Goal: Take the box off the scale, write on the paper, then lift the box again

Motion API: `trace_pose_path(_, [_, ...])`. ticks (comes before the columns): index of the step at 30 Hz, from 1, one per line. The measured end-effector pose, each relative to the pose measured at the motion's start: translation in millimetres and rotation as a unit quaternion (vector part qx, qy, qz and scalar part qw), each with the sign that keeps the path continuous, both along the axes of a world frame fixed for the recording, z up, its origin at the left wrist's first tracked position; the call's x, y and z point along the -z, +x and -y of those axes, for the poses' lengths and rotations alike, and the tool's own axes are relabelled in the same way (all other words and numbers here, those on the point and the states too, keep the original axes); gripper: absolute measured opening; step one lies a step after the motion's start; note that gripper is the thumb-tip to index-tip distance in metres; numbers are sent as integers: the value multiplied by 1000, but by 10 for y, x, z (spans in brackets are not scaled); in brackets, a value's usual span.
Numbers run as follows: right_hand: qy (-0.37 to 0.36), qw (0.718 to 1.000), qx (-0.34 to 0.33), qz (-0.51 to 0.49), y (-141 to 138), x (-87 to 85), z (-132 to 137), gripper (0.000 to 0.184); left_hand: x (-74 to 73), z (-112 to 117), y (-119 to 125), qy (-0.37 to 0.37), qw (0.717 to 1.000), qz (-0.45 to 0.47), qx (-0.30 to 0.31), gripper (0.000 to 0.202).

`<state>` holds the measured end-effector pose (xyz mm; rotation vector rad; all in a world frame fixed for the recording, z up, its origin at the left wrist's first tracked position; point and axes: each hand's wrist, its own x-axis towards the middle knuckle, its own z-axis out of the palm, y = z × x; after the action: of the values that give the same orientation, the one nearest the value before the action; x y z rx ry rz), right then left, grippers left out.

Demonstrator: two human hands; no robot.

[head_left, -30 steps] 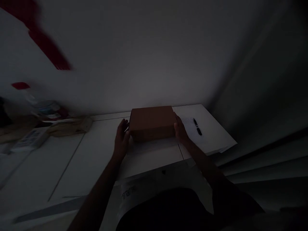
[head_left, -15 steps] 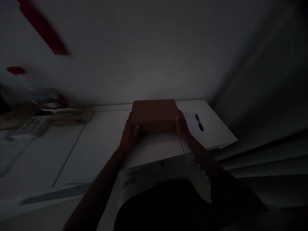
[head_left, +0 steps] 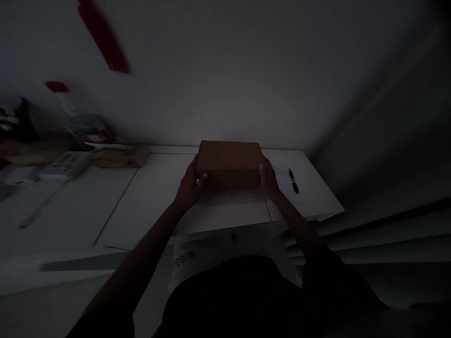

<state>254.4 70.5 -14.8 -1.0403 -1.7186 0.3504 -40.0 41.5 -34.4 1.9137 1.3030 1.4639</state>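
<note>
The scene is very dim. A closed brown cardboard box (head_left: 229,163) sits on a white table (head_left: 148,197) near the wall. My left hand (head_left: 190,185) grips the box's left end, thumb on its front face. On the box's right end my right hand (head_left: 269,180) is wrapped, thumb on the front corner. Both forearms reach forward from the bottom of the view.
A black pen (head_left: 293,180) lies on a sheet of paper (head_left: 282,176) just right of the box. At the left are a water bottle with a red cap (head_left: 79,115), flat packets (head_left: 118,157) and blurred clutter. The table's edge runs close to my body.
My left hand closed in from beside the box onto its left end. The view shifted, so the box and the left-side clutter appear a little further right and higher.
</note>
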Motion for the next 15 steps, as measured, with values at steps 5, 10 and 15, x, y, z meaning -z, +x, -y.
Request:
trace_pose_path(5, [-10, 997, -75, 10, -444, -291, -5, 74, -245, 191, -428, 43, 997, 8, -62, 76])
trace_pose_path(10, [-65, 978, -196, 9, -1098, -528, -39, 83, -361, 383, -996, 71, 987, 48, -133, 81])
trace_pose_path(15, [-80, 956, -280, 42, -1667, -477, -102, 76, -238, 597, -1446, 95, 977, 93, -167, 77])
